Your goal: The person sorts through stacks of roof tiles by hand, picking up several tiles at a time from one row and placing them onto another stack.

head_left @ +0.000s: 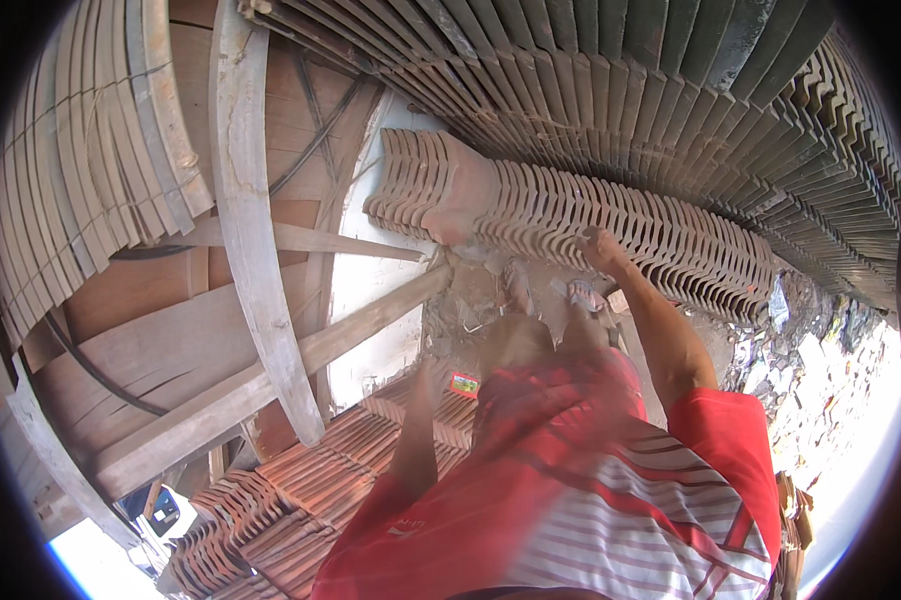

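The left hand (428, 372), beside the stack of reddish-orange, ribbed clay tiles (336, 470), would best be kept ready to support a tile from below, while the right hand (601, 250), at the near side of the upright row of dusty brown, wavy-edged clay tiles (661, 235), should draw each straight out to spare its neighbours. Hands well apart: the left, blurred, extends forward, grip indeterminable; the right forearm angles forward and inward, fingers apparently curled, any hold unclear.
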{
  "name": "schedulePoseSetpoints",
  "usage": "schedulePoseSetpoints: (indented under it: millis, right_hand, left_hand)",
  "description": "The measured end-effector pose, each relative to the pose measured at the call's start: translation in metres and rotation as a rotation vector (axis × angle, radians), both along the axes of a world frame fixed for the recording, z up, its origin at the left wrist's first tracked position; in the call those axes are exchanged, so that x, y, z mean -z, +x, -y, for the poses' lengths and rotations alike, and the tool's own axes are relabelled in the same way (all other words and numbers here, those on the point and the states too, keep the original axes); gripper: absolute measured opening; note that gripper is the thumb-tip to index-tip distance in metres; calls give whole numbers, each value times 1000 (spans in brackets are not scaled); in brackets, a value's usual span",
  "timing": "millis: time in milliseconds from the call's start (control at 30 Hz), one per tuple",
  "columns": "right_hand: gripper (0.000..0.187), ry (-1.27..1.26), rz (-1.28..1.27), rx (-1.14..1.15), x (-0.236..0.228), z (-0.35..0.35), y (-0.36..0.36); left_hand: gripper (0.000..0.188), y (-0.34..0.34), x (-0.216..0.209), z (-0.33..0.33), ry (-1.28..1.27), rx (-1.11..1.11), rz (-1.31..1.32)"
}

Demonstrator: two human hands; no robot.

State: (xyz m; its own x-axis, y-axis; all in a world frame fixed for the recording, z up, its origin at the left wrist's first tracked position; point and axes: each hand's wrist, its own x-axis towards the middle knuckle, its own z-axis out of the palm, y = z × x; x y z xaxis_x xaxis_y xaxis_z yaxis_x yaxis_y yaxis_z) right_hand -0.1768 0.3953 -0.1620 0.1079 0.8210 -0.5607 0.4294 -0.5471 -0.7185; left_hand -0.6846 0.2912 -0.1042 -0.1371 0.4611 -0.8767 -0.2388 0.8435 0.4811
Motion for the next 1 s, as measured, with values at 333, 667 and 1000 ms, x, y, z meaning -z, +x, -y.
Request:
schedulePoseSetpoints:
  millis: [333, 667, 1000]
  right_hand:
    - [60, 124, 116, -107, 12, -259, -137]
    - [59, 46, 169, 97, 61, -387, -216]
    - [37, 127, 219, 96, 64, -369, -218]
  left_hand:
    - [62, 33, 101, -196, -84, -169, 208]
    - [76, 59, 174, -298, -300, -488, 322]
    - [56, 44, 216, -315, -456, -614, 820]
